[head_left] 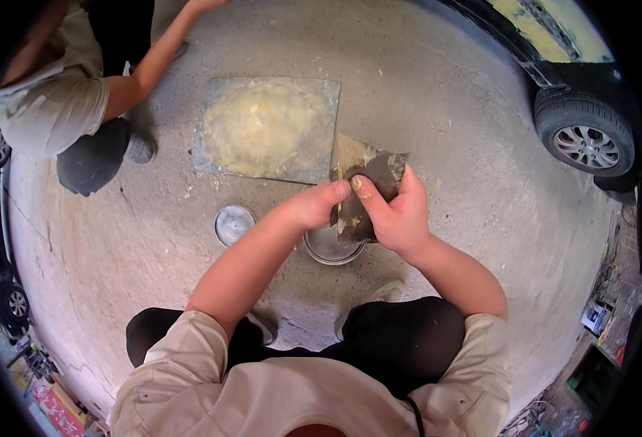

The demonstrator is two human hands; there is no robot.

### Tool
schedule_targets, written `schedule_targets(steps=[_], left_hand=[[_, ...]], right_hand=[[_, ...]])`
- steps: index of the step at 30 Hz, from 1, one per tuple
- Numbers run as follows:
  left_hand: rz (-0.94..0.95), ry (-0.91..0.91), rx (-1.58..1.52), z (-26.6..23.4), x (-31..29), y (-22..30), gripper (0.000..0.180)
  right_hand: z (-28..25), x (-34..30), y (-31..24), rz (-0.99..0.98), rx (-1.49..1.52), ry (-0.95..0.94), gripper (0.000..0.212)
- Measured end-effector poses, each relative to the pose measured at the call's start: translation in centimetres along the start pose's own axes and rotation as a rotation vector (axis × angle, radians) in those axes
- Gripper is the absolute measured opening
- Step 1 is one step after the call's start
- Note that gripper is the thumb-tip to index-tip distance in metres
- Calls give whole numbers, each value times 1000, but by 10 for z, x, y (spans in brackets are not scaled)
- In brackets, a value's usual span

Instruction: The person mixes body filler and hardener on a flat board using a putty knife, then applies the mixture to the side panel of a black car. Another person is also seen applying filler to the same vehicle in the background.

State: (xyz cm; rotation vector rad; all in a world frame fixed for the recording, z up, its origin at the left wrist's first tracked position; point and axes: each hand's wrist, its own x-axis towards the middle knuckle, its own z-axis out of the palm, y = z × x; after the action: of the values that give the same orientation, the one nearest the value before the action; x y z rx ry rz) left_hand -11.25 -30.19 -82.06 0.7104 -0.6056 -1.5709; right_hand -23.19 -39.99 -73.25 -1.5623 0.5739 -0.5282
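A dark, flat putty spreader is held between my hands, its upper part smeared with yellowish filler. My right hand grips it from the right, the thumb laid across its face and marked with filler. From the left, my left hand is closed, thumb on top, at a dark edge beside it. Whether that edge belongs to a second spreader is hidden by the overlap. Just below sits a round open tin, partly covered by my hands. Beyond them lies a square board with a broad patch of yellow filler.
A round lid or shallow tin rests on the concrete floor left of the open tin. At upper left another person crouches, one arm stretched out. A car wheel stands at upper right. Clutter lines the lower right rim.
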Motion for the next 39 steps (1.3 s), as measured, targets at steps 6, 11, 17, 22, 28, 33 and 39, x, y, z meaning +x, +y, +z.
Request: schedule_targets(steps=[6, 11, 17, 22, 28, 33, 39], left_hand=[[35, -30, 101, -3, 6, -6, 91], [-70, 102, -36, 9, 3, 0, 85], [-149, 160, -463, 18, 12, 33, 43], [-192, 433, -94, 7, 21, 28, 34], [-211, 438, 149, 9, 38, 17, 26], [-212, 409, 299, 12, 48, 8, 27], [-197, 394, 319, 10, 53, -3, 26]], right_hand=[[-3, -2, -2, 73, 105, -74, 18], [-13, 5, 8, 315, 398, 58, 24], [-93, 23, 36, 244, 703, 453, 26], [-119, 17, 42, -68, 350, 653, 26], [-135, -17, 86, -242, -440, 324, 23], [-119, -14, 70, -482, -622, -23, 29], [-141, -23, 88, -430, -753, -156, 34]])
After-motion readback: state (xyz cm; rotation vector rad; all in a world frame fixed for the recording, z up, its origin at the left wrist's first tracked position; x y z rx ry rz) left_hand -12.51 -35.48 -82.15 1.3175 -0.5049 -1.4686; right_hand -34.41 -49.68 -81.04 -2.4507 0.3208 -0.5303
